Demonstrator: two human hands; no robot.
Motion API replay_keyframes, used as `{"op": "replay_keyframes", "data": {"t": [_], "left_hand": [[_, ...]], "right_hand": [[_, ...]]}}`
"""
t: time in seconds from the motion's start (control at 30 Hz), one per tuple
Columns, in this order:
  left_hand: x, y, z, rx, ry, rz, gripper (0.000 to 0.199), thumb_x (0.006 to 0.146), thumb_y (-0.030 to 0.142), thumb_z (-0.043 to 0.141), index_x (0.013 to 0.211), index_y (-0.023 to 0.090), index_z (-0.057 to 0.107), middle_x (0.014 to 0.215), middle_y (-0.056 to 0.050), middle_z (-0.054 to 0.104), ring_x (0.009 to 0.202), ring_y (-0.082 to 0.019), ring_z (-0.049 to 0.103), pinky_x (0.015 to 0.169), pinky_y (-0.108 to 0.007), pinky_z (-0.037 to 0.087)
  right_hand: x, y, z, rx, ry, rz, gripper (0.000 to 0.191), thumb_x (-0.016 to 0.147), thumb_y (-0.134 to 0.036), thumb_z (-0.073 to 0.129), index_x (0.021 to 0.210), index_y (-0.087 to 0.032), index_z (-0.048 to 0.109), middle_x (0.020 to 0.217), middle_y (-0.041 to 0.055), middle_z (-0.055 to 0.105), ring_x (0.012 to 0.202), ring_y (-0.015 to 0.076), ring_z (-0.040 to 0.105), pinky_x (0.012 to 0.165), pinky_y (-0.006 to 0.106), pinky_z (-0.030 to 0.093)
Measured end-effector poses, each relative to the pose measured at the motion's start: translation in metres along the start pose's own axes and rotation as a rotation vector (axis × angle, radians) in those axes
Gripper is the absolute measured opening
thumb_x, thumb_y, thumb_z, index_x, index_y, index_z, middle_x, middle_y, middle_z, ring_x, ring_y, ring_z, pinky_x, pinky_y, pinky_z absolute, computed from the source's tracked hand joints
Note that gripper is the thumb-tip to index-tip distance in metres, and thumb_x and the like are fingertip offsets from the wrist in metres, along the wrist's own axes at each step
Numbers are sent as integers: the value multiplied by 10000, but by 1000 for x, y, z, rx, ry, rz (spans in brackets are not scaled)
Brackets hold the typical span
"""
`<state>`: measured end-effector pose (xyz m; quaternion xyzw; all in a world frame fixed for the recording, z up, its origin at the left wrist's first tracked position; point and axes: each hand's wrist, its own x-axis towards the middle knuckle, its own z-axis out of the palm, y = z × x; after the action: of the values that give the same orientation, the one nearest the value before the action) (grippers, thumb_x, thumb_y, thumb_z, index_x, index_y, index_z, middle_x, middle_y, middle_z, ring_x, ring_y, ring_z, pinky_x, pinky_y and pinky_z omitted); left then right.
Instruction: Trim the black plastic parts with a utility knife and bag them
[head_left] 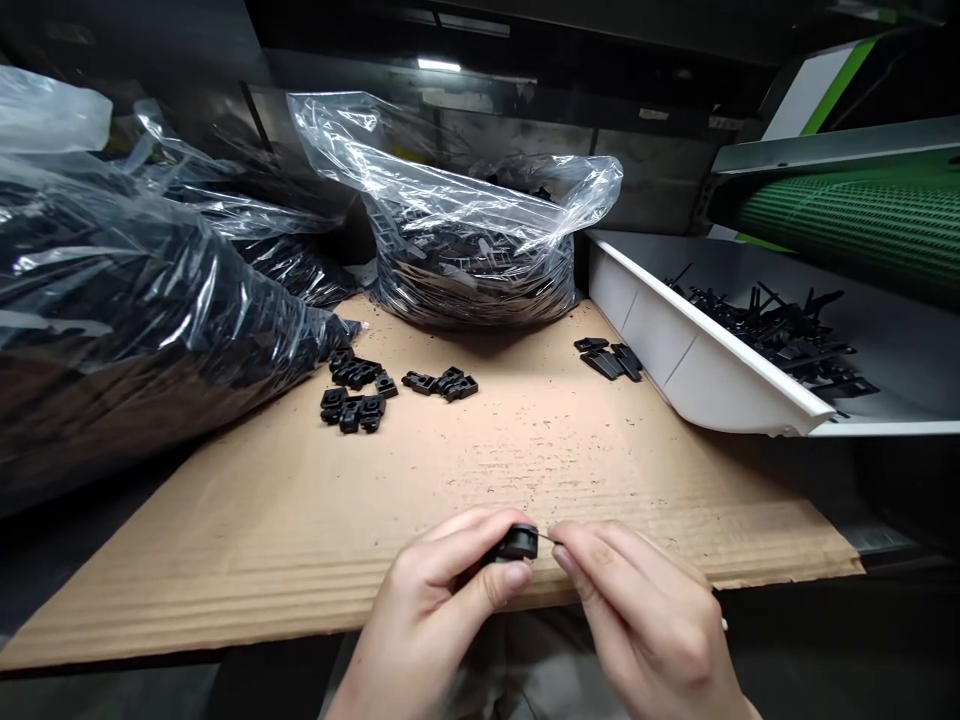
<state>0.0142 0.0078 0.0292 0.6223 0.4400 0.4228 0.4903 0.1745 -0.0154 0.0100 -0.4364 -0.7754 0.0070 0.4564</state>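
Left hand (439, 585) pinches a black part (521, 543), apparently to steady it for the thin rod (547, 538) that the right hand (645, 600) grips beside it.

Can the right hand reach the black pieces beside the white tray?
Probably yes: the black pieces lie uncovered on the cardboard, with only dark specks between them and the right hand, though it pinches a thin pin-like piece.
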Motion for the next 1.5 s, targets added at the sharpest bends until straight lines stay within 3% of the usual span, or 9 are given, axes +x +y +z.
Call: {"op": "replay_keyframes", "data": {"t": [0.13,0.37,0.57,0.77,0.8,0.93,1.0,1.37,1.5], "left_hand": [[-1,-4,-3,-26,-59,44,205,748,110,616,809,290,693,817,71,665,796,-97,601,706,-96,440],[-1,-7,-7,16,-155,118,193,793,101,571,836,262,668,858,45,641,813,-109,587,720,-126,434],[-3,-5,-7,-1,-213,124,151,799,110,568,785,235,653,823,34,614,784,-111,581,701,-137,440],[-2,-7,-5,50,-127,228,266,784,33,543,843,259,671,902,44,635,866,-94,590,740,-91,440],[-3,-8,-4,73,-89,259,300,774,14,540,865,268,672,932,50,640,895,-89,588,757,-78,436],[-6,-19,1,180,60,372,394,746,-52,506,940,259,649,1006,51,643,952,-82,583,851,-84,410],[-8,-22,3,230,95,431,398,744,-64,490,963,236,632,997,39,645,957,-84,581,870,-99,407],[-5,-20,2,312,85,613,343,759,-66,459,949,166,627,964,-28,655,900,-126,607,809,-180,464],[-7,-19,1,279,66,547,375,744,-56,490,949,212,656,958,-7,673,879,-138,623,791,-191,480]], "right_hand": [[1,0,-1,25,-48,28,222,782,-9,492,942,-121,596,695,57,616,616,142,578,567,239,450],[20,-9,-18,446,-458,428,251,844,-136,440,605,-168,511,518,-50,457,491,65,453,470,162,342],[21,-4,-20,608,-565,567,263,852,-189,441,605,-152,523,526,-51,431,506,61,409,490,176,318],[27,11,-28,1124,-1066,861,238,816,-320,506,753,-116,610,477,-44,484,321,18,316,328,144,248],[27,9,-29,1061,-1012,847,241,817,-325,505,751,-118,609,489,-39,491,337,21,334,339,145,261],[17,-7,-27,512,-480,720,277,858,-319,428,674,-147,543,567,-18,496,442,54,412,409,169,328],[10,-12,-21,423,-401,685,289,869,-304,397,651,-158,517,578,-15,494,458,64,430,435,179,354],[17,-6,-19,569,-650,764,353,886,-292,373,566,-157,434,528,-42,447,403,29,365,392,152,295],[25,5,-27,730,-747,794,256,875,-279,417,719,-130,555,505,-56,452,366,16,313,351,142,226]]}}
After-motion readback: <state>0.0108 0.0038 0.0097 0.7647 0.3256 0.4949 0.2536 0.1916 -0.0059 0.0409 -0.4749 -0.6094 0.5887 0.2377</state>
